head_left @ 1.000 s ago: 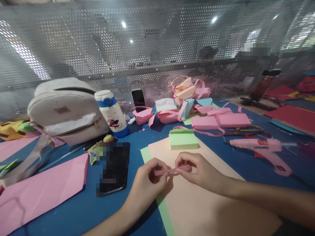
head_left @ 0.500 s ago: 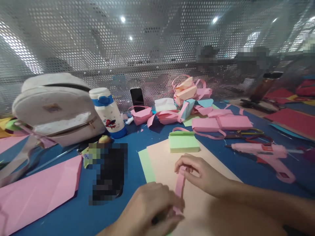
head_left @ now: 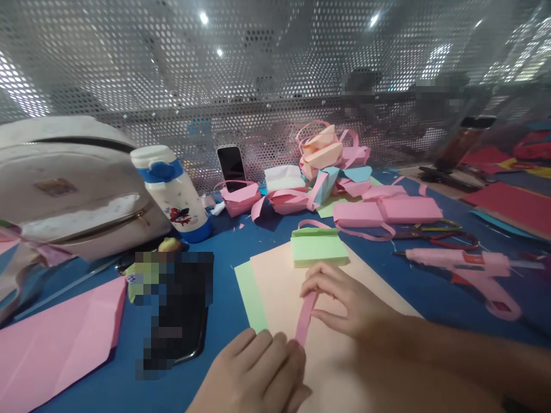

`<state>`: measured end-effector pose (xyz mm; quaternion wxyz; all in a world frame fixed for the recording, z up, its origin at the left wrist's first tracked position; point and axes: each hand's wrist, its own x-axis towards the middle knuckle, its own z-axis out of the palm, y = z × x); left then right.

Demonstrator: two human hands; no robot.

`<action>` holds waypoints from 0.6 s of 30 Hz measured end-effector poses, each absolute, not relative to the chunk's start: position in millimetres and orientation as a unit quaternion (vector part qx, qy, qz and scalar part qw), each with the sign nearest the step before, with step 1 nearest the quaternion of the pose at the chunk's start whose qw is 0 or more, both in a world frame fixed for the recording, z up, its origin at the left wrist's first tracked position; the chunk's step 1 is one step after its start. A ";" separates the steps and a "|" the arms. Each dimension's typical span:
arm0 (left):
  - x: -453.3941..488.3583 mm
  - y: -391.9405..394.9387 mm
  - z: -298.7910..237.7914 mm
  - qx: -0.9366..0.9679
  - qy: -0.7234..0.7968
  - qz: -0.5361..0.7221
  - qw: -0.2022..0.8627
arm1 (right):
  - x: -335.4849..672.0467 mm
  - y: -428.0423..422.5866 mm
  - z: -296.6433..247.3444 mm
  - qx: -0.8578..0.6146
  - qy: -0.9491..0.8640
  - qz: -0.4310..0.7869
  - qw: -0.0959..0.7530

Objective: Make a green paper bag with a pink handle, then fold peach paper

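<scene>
A narrow pink paper strip (head_left: 305, 316) runs between my two hands over a peach paper sheet (head_left: 284, 281). My right hand (head_left: 344, 301) pinches the strip's upper end with thumb and fingers. My left hand (head_left: 258, 370), fingers curled down, holds the strip's lower end at the frame's bottom. A green sheet (head_left: 248, 292) peeks out under the peach one. Just beyond my right hand lies a folded green paper box (head_left: 317, 246).
A pink glue gun (head_left: 465, 267) and scissors (head_left: 430, 234) lie to the right. Pink paper boxes (head_left: 387, 211) and strips are piled at the back. On the left are a white backpack (head_left: 64, 183), a bottle (head_left: 172, 192), a phone (head_left: 176, 321) and pink paper (head_left: 55, 344). A perforated metal screen (head_left: 258, 74) closes the back.
The strip was held level and short between both hands; now it is stretched out lengthwise. My left hand has slid down toward me along it, while the right hand stays put.
</scene>
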<state>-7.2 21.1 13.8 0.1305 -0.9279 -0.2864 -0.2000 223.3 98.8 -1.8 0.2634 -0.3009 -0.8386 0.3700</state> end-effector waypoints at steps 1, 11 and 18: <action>-7.6 21.1 12.3 -0.925 -0.287 -0.213 0.129 | 222.9 99.1 -1.9 -0.302 -0.833 0.377 0.268; -7.3 20.3 9.4 -0.923 -0.286 -0.237 0.103 | 221.8 104.7 -1.9 -0.311 -0.789 0.434 0.304; -6.9 20.2 9.3 -0.922 -0.287 -0.243 0.091 | 221.2 104.9 -5.8 -0.314 -0.747 0.461 0.361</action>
